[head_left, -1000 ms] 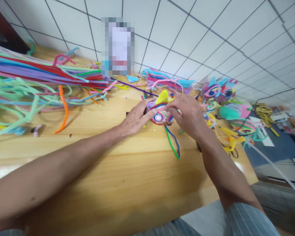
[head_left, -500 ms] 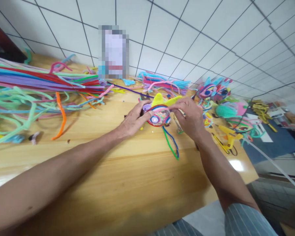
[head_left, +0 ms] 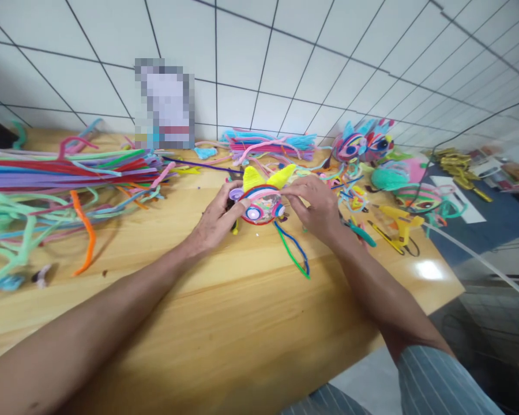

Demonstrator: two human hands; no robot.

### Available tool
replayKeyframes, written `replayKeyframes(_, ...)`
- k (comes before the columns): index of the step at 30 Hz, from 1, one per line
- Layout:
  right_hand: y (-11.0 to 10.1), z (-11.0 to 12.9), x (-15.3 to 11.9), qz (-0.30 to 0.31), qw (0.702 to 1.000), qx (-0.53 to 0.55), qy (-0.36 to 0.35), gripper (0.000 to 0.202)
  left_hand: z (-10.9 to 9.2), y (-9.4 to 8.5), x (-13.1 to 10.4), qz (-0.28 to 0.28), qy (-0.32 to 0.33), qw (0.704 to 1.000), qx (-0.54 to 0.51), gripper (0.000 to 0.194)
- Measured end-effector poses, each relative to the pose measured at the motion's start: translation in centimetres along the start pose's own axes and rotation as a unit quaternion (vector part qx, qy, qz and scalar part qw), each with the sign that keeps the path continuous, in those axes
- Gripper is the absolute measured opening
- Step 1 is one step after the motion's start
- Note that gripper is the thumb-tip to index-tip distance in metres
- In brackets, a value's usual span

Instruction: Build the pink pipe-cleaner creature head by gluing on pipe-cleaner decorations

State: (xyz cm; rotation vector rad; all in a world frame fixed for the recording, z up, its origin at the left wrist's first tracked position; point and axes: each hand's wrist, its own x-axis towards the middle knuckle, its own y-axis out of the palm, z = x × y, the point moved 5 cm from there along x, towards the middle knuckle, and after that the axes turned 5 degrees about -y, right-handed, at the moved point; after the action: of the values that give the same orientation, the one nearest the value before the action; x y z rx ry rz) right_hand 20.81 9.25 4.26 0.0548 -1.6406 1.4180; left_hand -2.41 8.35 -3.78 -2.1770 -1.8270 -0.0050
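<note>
A round craft piece (head_left: 263, 208) with a clear middle, a red and blue rim, two button-like eyes and yellow ear shapes (head_left: 254, 177) is held above the wooden table. My left hand (head_left: 218, 220) grips its left side, thumb on the front beside a purple disc (head_left: 236, 195). My right hand (head_left: 313, 206) pinches at the upper right, on the end of a pink strip (head_left: 266, 196) running along the top of the piece. Green and blue stems (head_left: 294, 248) hang from its lower right.
Bundled pipe cleaners (head_left: 64, 170) lie at the left, with an orange one (head_left: 85, 236) in front. Another bundle (head_left: 270, 144) is by the tiled wall. At right are finished crafts (head_left: 358, 141), a yellow glue gun (head_left: 400, 223) and its cord.
The view has shifted, so the table items appear displaced, mostly to the left. Both hands still hold the craft piece, with the right hand's fingers still at the pink strip.
</note>
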Motion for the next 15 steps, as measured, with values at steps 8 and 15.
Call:
replayKeyframes(8,0.3,0.3,-0.8,0.012,1.0,-0.003,0.004,0.025,0.2,0.0,0.0,0.004,-0.024,0.999,-0.03,0.045)
replayKeyframes(15,0.7,0.4,-1.4,0.002,0.999,0.031,0.02,0.03,0.2,-0.2,0.0,0.005,-0.046,0.999,-0.019,0.048)
